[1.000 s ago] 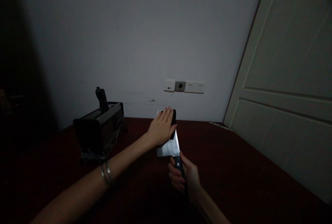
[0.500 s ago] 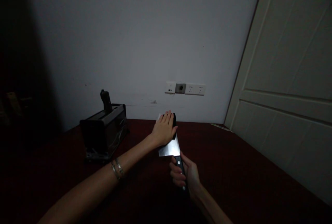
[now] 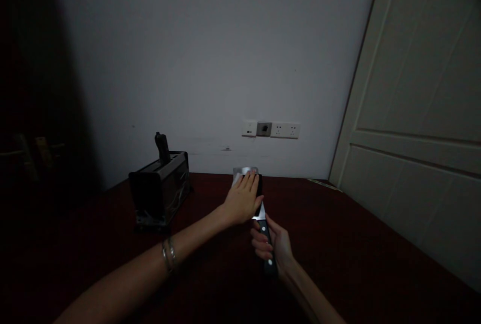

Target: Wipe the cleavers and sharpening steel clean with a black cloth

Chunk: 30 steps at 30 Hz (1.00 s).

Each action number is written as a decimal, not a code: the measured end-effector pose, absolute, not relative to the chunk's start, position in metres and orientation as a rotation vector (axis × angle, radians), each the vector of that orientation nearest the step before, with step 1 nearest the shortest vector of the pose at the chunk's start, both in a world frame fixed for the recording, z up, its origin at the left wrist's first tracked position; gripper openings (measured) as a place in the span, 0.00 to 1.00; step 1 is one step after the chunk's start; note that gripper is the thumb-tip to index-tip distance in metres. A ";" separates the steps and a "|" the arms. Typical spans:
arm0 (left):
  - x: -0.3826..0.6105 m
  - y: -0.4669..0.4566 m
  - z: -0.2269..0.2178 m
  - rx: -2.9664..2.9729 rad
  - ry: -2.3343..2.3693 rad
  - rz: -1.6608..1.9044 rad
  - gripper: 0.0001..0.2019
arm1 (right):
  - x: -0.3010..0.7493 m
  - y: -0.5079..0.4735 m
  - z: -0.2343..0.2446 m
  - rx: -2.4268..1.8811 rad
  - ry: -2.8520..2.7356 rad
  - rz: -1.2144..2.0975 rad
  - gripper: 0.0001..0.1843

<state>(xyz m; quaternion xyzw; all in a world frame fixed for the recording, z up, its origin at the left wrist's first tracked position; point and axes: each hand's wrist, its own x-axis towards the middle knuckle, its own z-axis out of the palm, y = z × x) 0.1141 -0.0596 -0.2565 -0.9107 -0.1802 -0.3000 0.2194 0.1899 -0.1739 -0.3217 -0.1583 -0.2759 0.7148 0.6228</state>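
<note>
My right hand [image 3: 273, 247] is closed round the black handle of a broad steel cleaver [image 3: 246, 171], whose blade lies flat and points away from me toward the wall. My left hand [image 3: 243, 198] rests flat on the blade with fingers stretched out, pressing it down onto a dark block [image 3: 260, 189] beneath; only the blade's far tip and a sliver near the handle show. A bracelet sits on my left wrist. All of this is on a dark red table [image 3: 338, 244].
A dark knife block [image 3: 161, 188] with one black handle sticking up stands at the left back of the table. A white wall with a row of sockets [image 3: 271, 129] lies behind. A pale door [image 3: 417, 128] fills the right side. The left is in deep shadow.
The cleaver has slid forward toward the wall under my left hand; its tip now shows beyond my fingers and less blade shows near the handle. My right hand followed forward.
</note>
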 end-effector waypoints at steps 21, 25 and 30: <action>0.098 -0.051 -0.264 -2.572 -0.401 -0.682 0.29 | 0.195 -0.173 -0.327 -0.298 -0.697 1.671 0.15; 0.099 -0.020 -0.251 -2.573 -0.574 -0.658 0.30 | 0.188 -0.172 -0.330 -0.308 -0.717 1.737 0.16; 0.096 -0.040 -0.259 -2.559 -0.454 -0.665 0.29 | 0.191 -0.173 -0.329 -0.322 -0.713 1.709 0.15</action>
